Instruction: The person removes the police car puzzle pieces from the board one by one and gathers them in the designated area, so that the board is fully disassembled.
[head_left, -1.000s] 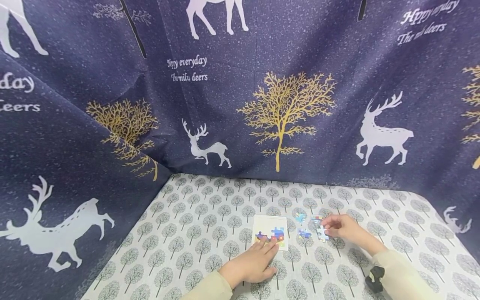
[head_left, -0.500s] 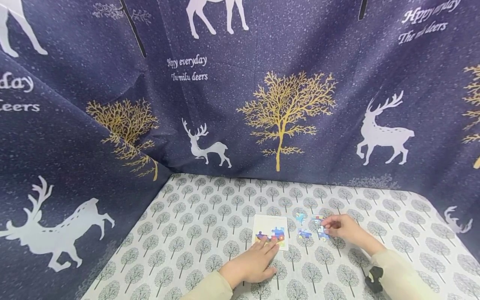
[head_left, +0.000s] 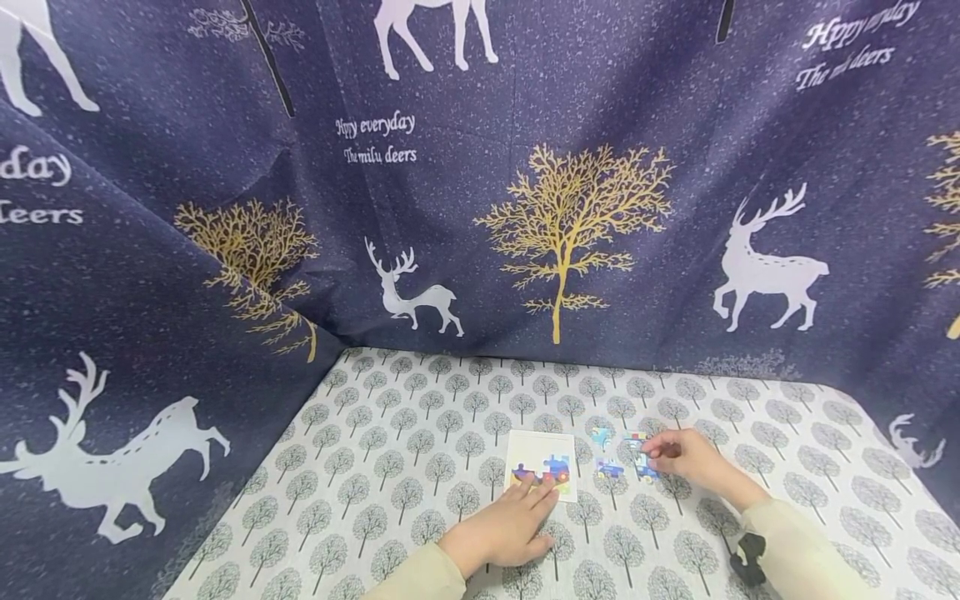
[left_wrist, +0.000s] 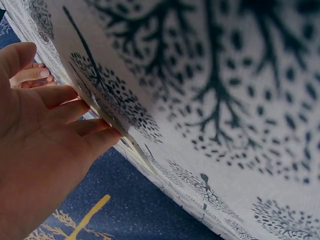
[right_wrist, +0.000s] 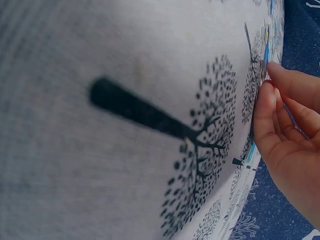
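Observation:
My left hand [head_left: 504,523] lies with straight fingers on the lower part of a white jigsaw board [head_left: 534,443], which shows part of a blue train picture. In the left wrist view, its fingertips press the board's thin edge [left_wrist: 137,148]. To the right of the board, my right hand [head_left: 684,457] pinches the edge of a blue jigsaw piece [head_left: 643,469] at the tablecloth, with thumb and forefinger close together. Its fingers partly cover that piece. Close by lie a light-blue piece [head_left: 601,437], a blue piece [head_left: 609,467] and a red-and-blue piece [head_left: 633,437].
A white tablecloth [head_left: 405,500] printed with grey trees covers the table. Behind and to the left hangs a dark blue curtain [head_left: 480,200] with deer and golden trees. A black-and-white patch [head_left: 748,558] sits at my right sleeve.
The piece at my right fingertips looked whitish one second ago and now shows its blue picture. My right hand has barely shifted; my left hand stays in place.

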